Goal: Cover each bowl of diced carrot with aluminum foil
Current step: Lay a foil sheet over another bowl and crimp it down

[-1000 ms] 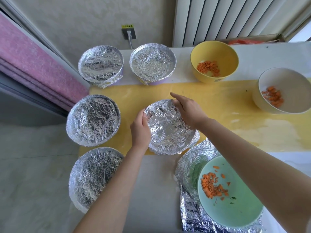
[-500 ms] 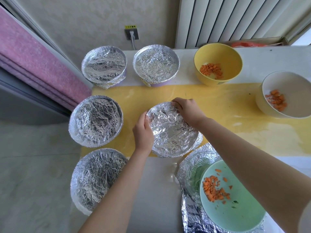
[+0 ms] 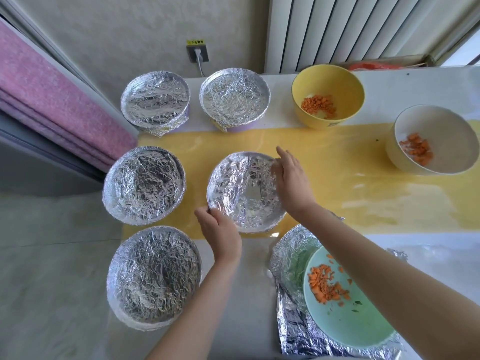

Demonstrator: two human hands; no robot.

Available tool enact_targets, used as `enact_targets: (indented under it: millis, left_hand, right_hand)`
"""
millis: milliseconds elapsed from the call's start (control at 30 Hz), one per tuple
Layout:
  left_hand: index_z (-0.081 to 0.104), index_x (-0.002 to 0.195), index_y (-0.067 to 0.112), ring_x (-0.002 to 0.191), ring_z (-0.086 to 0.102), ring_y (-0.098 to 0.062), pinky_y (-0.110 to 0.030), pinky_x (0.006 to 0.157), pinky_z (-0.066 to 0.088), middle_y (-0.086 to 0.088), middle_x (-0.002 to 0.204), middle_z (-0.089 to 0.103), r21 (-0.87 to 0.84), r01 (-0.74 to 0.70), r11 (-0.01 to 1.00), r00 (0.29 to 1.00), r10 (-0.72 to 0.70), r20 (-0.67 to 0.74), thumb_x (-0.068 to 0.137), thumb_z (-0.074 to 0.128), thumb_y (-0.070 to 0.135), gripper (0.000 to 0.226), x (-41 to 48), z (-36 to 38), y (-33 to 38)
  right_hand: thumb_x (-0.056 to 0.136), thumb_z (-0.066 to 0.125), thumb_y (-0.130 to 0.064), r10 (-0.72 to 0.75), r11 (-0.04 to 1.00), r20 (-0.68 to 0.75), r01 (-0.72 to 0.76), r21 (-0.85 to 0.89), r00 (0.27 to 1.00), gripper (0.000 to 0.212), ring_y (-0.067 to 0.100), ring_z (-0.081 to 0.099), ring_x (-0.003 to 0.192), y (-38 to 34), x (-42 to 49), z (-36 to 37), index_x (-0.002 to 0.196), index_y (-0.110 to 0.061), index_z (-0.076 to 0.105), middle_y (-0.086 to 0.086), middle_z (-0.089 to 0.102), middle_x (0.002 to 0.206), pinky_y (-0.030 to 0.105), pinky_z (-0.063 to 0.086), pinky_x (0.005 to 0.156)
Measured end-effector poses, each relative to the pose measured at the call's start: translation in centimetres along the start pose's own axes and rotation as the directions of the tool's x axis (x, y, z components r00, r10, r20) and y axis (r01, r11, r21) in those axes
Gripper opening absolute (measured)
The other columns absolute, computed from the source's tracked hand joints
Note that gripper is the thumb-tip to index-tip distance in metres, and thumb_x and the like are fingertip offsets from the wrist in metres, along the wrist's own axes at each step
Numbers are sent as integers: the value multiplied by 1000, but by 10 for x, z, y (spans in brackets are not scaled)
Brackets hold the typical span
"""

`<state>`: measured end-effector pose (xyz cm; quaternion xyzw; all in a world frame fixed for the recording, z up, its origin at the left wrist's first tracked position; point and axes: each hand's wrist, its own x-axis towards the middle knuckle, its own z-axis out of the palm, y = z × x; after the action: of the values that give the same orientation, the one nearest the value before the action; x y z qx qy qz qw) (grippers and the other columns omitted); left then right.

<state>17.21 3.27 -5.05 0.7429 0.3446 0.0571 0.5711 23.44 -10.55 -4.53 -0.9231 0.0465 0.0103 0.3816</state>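
A foil-covered bowl sits mid-table on the yellow mat. My left hand grips its near-left rim, fingers curled over the foil edge. My right hand lies on the far-right rim, its fingers pressing the foil down. Several other bowls are foil-covered: two at the back and two on the left. Open bowls of diced carrot are a yellow one, a cream one and a green one, which stands on a crumpled foil sheet.
The table's left edge runs just beside the left column of covered bowls, with floor beyond. A pink folded mat leans at the left wall. A wall socket and a radiator are behind the table.
My left hand slid along the rim toward the near side. My right hand moved from the far rim round to the right side, and its fingers straightened.
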Motion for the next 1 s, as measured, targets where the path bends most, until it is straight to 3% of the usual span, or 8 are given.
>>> enact_targets:
  millis: [167,300,400,500,600,833,900,1000]
  left_hand:
    - [39,120,-2,101,43,-22,-26,82,36,-16,121,42,-16,72,997,995,-71,66,99,34,11,26,-18,-10,5]
    - [34,138,5,120,35,-3,-1,91,24,-3,139,36,106,-241,965,968,230,104,100,34,13,38,3,-12,16]
    - [39,138,6,131,36,-14,-9,98,25,-6,143,40,167,-401,901,906,364,215,101,33,12,38,32,-9,21]
    - [45,135,8,123,48,-21,-19,98,36,-7,137,49,192,-404,894,891,338,304,101,33,12,36,52,-5,17]
    - [51,132,13,109,56,-35,-43,93,47,-4,129,57,167,-324,931,921,270,282,101,33,15,35,57,-1,12]
    - [56,125,6,111,52,-15,-13,89,34,-7,125,59,167,-309,936,943,278,182,100,35,8,33,52,4,14]
    - [56,126,7,111,53,-15,-16,92,37,-6,126,59,169,-299,939,945,267,188,100,34,9,33,53,3,15]
    - [55,126,9,108,57,-31,-39,95,45,-8,122,61,175,-274,946,948,236,212,101,33,13,34,54,0,16]
  right_hand:
    - [103,34,-20,42,994,25,-44,98,999,40,26,44,126,3,-7,5,140,-7,37,10,46,140,22,29,95]
    - [102,34,-24,126,979,20,-128,156,992,38,26,53,114,4,2,6,135,-8,46,11,57,129,22,34,82]
    - [102,34,-23,187,964,7,-185,193,982,35,20,52,76,4,5,8,128,-7,53,11,65,96,25,28,58]
    - [102,35,-22,233,944,-17,-222,244,972,32,10,42,56,4,4,12,121,-6,57,-2,53,70,25,27,49]
    - [102,37,-21,232,943,-36,-216,253,972,32,17,45,60,2,1,11,118,-5,58,6,57,77,29,28,52]
    - [101,39,-20,232,946,-54,-212,245,971,31,21,47,65,0,2,11,117,-3,60,11,61,81,25,29,51]
    - [101,38,-19,234,949,-54,-215,231,971,31,19,46,64,-1,2,10,117,-3,60,9,60,81,23,28,51]
    - [102,37,-19,230,953,-33,-219,211,973,31,13,43,58,-2,2,8,117,-4,60,5,57,78,15,32,49]
